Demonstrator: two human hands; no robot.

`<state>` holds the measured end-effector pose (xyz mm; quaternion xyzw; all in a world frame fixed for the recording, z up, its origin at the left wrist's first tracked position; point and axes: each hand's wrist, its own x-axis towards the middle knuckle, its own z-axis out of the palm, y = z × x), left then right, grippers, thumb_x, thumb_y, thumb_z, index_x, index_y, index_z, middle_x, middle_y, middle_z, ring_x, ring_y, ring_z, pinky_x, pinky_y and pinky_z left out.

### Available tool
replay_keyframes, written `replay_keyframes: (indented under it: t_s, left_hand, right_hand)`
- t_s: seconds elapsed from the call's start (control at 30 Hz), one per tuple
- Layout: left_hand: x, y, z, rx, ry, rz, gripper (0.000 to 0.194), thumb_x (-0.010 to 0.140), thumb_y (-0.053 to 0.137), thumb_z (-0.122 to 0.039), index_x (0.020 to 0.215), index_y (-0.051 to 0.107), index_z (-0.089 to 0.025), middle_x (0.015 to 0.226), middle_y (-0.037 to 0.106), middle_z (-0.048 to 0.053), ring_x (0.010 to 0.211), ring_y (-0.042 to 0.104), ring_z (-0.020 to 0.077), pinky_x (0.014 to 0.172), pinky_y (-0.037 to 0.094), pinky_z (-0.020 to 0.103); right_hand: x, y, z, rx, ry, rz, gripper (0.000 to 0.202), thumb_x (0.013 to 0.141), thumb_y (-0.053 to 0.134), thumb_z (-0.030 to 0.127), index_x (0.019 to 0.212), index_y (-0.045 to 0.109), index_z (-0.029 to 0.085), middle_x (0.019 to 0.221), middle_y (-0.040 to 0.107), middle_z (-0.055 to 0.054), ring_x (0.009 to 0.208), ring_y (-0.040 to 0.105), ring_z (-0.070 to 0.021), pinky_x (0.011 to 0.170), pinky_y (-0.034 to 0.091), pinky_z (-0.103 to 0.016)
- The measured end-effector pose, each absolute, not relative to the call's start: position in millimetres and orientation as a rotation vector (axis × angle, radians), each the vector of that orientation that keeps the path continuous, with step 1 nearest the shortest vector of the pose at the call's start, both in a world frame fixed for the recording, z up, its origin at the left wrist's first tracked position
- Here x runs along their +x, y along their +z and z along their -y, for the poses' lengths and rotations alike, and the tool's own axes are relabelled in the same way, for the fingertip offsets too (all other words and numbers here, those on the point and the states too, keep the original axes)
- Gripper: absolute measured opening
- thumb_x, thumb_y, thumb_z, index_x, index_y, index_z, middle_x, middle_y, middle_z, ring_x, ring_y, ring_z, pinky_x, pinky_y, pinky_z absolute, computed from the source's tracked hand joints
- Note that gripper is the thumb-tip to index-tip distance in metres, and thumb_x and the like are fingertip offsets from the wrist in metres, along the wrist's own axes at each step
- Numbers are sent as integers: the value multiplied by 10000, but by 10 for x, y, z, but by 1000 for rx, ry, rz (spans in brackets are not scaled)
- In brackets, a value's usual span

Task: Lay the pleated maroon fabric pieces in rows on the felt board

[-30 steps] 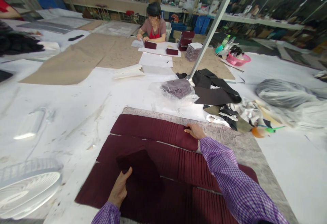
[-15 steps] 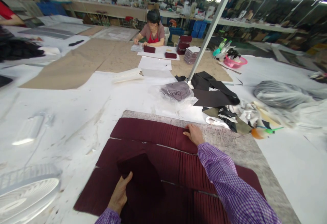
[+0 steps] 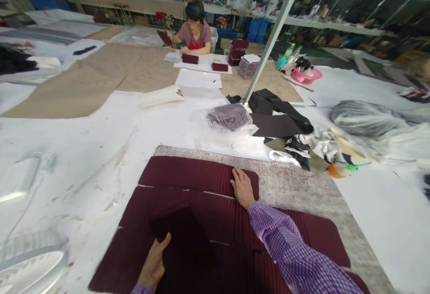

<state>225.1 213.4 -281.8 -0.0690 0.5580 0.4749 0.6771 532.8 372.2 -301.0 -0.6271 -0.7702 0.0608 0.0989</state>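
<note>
My left hand is closed on a stack of dark maroon fabric pieces, thumb on top and the other fingers hidden beneath. The stack hovers over or rests on the rows below; I cannot tell which. Overlapping maroon pieces lie in several rows on a mottled grey board. Toward the right end of the farthest row, my right hand lies flat on the pieces, fingers stretched out. Narrow overlapped edges show just left of those fingers.
A metal post rises beyond the board, near a plastic-wrapped bundle and black strips. Scraps and an orange object lie right. A white fan stands left. Across the table, a co-worker sits by maroon stacks.
My right hand has shifted left along the farthest row and flattened onto the pieces. My left hand still grips its stack. The co-worker now holds up a maroon piece. The view has swung slightly.
</note>
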Motion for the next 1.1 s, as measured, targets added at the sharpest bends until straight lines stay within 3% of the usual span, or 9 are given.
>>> replay_keyframes:
  t_s: [0.13, 0.37, 0.53, 0.67, 0.73, 0.77, 0.83, 1.0, 1.1]
  left_hand:
    - [2255, -2803, -2142, -153, 1055, -1280, 584, 722, 691, -61, 1259, 515, -207, 1034, 729, 98, 933, 679, 273, 878, 557, 399]
    - [2289, -2704, -2171, -124, 1069, -1302, 561, 758, 658, -73, 1275, 489, -211, 1022, 732, 89, 954, 678, 250, 905, 544, 393]
    - [2305, -2704, -2181, -113, 1134, -1254, 552, 761, 674, -133, 1276, 490, -210, 1066, 718, 96, 999, 666, 240, 949, 513, 406]
    - [2345, -2648, -2164, -81, 1206, -1201, 588, 721, 726, -195, 1265, 503, -203, 1102, 704, 99, 1049, 645, 237, 992, 476, 414]
    - [2409, -2545, -2161, -38, 1233, -1181, 607, 700, 751, -235, 1256, 510, -208, 1102, 704, 92, 1067, 637, 233, 1003, 465, 412]
    - [2454, -2474, -2163, -9, 1239, -1170, 610, 690, 760, -249, 1248, 516, -208, 1094, 707, 89, 1070, 636, 233, 1005, 464, 412]
    - [2562, -2309, -2172, 67, 1233, -1145, 590, 680, 769, -266, 1219, 538, -204, 1065, 717, 84, 1065, 638, 233, 999, 468, 415]
    - [2868, -1952, -2202, 302, 1143, -1110, 443, 687, 757, -317, 1074, 619, -151, 968, 738, 105, 1015, 659, 253, 941, 505, 427]
    - [3054, -1855, -2205, 478, 1079, -1127, 429, 742, 692, -392, 1079, 622, -136, 999, 730, 123, 988, 668, 255, 910, 520, 427]
  right_hand:
    - [5302, -2991, -3730, -1817, 242, 2367, 554, 970, 327, 394, 1445, 305, 109, 1524, 272, -130, 1418, 167, -261, 1139, 151, -458]
    - [5464, -2912, -3723, -1774, 418, 2365, 610, 939, 357, 497, 1443, 327, 154, 1548, 185, -112, 1436, 88, -246, 1155, 20, -489]
    - [5567, -2804, -3766, -1798, 707, 2171, 699, 903, 359, 538, 1431, 330, 81, 1526, 236, -177, 1430, 98, -281, 1154, 41, -501]
    - [5350, -2487, -3623, -1714, 1018, 1934, 738, 892, 296, 603, 1425, 337, 94, 1540, 182, -185, 1429, 23, -334, 1124, 9, -594]
    - [5143, -2259, -3375, -1531, 1249, 1885, 717, 850, 410, 627, 1367, 437, 131, 1487, 329, -173, 1400, 218, -316, 1138, 158, -536]
    - [5033, -2146, -3222, -1421, 1391, 1869, 707, 792, 536, 619, 1326, 490, 158, 1401, 465, -162, 1318, 389, -313, 1105, 278, -509]
    - [4828, -1956, -2919, -1231, 1630, 1793, 741, 630, 745, 563, 1242, 571, 184, 1231, 625, -125, 1131, 578, -302, 992, 449, -454]
    - [4592, -1771, -2522, -1155, 1751, 1413, 590, 829, 549, 562, 1271, 530, 172, 1088, 686, -97, 886, 679, -244, 848, 537, -424]
    - [4660, -1765, -2494, -1220, 1680, 1258, 510, 828, 553, 544, 1172, 601, 170, 1033, 696, -84, 871, 669, -253, 825, 536, -416]
